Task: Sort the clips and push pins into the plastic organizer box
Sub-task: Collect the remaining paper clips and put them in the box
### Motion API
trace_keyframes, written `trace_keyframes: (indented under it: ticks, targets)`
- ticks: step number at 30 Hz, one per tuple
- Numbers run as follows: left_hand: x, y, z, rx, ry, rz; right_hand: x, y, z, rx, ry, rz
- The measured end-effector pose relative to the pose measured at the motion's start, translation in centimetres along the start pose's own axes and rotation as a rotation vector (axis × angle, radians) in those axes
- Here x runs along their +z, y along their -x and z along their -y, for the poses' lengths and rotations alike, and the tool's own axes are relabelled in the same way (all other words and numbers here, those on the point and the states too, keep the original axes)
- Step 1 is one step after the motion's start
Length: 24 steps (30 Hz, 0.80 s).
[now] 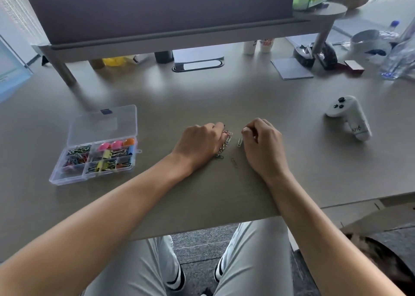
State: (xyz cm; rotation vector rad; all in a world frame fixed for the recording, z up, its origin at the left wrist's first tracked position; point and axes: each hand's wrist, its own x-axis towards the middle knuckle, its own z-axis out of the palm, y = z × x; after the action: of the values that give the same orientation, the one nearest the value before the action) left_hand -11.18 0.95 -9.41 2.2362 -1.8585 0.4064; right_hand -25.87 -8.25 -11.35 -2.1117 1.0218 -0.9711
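Between the hands, left grip (pixel 199 142) pinches a clip chain (pixel 222 146); right grip (pixel 261 136) pinches a paper clip (pixel 239 141).

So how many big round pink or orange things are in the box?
3, side by side in the far right compartment of the organizer box: two pink push pins and an orange one rightmost. More could be hidden under them.

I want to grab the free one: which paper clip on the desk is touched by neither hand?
The gold paper clip lying alone nearest the desk edge; the other clips sit at the fingers.
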Motion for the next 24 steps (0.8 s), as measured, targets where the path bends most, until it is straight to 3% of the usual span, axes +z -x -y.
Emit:
trace_keyframes:
  ticks: [4, 10, 24]
  targets:
    - [0.2, -0.5, 0.4, -0.015, 0.079, 0.008, 0.0, 0.1, 0.1, -0.001, 0.018, -0.013]
    - [0.0, -1.5, 2.2, -0.132, 0.404, -0.032, 0.0, 0.1, 0.0, -0.030, 0.057, -0.001]
    - [-2.2, -0.7, 6.5, -0.348, 0.810, -0.113, 1.6, 1.0, 3.4, -0.053, 0.442, 0.386]
